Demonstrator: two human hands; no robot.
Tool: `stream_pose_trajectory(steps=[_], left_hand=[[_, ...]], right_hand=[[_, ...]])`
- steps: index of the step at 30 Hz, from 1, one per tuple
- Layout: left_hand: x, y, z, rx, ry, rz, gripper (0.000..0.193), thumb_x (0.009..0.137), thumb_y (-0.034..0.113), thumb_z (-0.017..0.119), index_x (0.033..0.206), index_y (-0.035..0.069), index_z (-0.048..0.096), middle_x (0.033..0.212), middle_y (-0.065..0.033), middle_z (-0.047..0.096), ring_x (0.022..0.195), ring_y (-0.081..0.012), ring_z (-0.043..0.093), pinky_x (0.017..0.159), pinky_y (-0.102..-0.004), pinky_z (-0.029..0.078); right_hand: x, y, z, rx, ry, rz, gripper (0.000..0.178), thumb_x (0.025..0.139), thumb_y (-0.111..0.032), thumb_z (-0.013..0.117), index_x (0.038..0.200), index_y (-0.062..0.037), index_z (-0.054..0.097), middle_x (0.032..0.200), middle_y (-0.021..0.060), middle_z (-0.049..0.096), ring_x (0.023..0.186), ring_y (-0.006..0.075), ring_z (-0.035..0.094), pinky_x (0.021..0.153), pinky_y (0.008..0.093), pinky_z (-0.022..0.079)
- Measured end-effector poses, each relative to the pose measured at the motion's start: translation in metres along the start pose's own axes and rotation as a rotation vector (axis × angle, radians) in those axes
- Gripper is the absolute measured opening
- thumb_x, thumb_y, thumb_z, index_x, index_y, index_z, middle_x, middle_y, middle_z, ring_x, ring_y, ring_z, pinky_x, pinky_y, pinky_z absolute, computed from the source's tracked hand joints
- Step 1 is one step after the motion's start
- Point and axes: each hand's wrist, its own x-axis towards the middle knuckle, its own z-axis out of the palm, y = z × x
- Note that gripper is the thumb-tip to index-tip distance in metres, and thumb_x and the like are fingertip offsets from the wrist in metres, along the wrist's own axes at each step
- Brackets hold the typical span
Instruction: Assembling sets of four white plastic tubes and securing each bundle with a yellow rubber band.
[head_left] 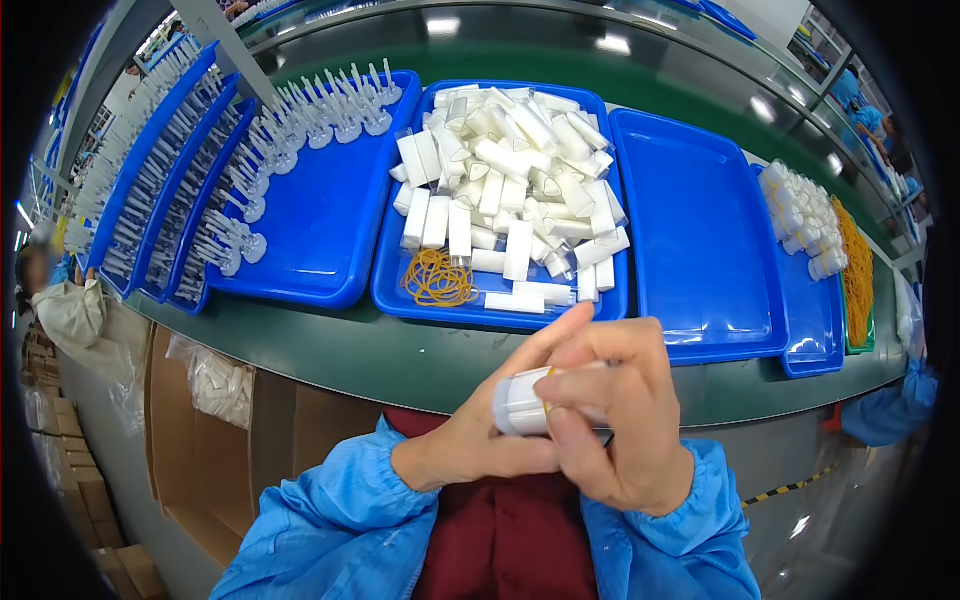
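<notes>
In front of my chest, both hands are closed on a bundle of white cylindrical pieces with clear ends (pixel 515 405). My left hand (pixel 485 415) wraps it from below and behind. My right hand (pixel 630 410) grips its right part with bent fingers and thumb, hiding that end. A thin yellowish rubber band shows around the bundle beside my right fingers. Just beyond my hands is a blue tray (pixel 385 285) heaped with loose white pieces of the same look (pixel 515 165). A tangle of tan rubber bands (pixel 438 277) lies in its near left corner.
At left, a blue tray (pixel 315 240) carries clear stemmed plastic parts (pixel 285 125), beside stacked trays of similar ones. Rightward are a bare blue tray (pixel 695 230), wrapped white bundles (pixel 800 215) and a rubber-band heap (pixel 853 270). A cardboard box (pixel 195 455) stands below the green table (pixel 400 365).
</notes>
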Motion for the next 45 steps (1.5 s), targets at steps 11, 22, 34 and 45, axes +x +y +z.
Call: stream_pose_trajectory(steps=[11,22,34,45], left_hand=[[-0.007,-0.015,0.0,-0.12,0.048,-0.217,0.087,0.103,0.069,0.017,0.155,0.002,0.032,0.15,-0.0217,0.047,0.139,-0.0355,0.046,0.117,-0.0488,0.036],[0.004,0.014,-0.01,0.172,0.419,0.197,0.08,0.096,0.055,0.059,0.143,-0.008,0.042,0.126,-0.0181,0.06,0.113,-0.0259,0.062,0.098,-0.0362,0.05],[-0.022,0.044,-0.069,0.415,0.782,0.335,0.039,0.098,0.022,0.064,0.127,-0.003,0.059,0.113,-0.0124,0.066,0.094,-0.0158,0.065,0.088,-0.0301,0.05],[-0.071,0.069,-0.183,1.76,1.079,0.351,0.011,0.082,0.005,0.074,0.092,0.005,0.069,0.082,-0.0097,0.063,0.073,-0.0257,0.063,0.066,-0.0356,0.049]], right_hand=[[-0.004,0.002,0.03,-0.359,-0.052,-0.215,0.029,0.072,-0.023,0.066,0.094,-0.0058,0.061,0.107,0.0141,0.059,0.098,0.0287,0.059,0.086,0.0403,0.049],[-0.021,0.101,-0.199,-0.812,0.623,0.277,0.036,0.081,-0.006,0.081,0.11,-0.0004,0.06,0.104,0.013,0.063,0.094,0.0261,0.064,0.082,0.0355,0.052],[-0.072,0.229,-0.288,-1.187,0.305,0.411,0.052,0.079,0.0,0.073,0.129,-0.001,0.061,0.128,0.0185,0.058,0.122,0.0384,0.054,0.104,0.0434,0.045],[-0.126,0.263,-0.332,-1.349,0.238,0.438,0.036,0.101,-0.014,0.061,0.137,-0.0067,0.06,0.132,0.0182,0.061,0.119,0.0363,0.057,0.099,0.0429,0.047]])
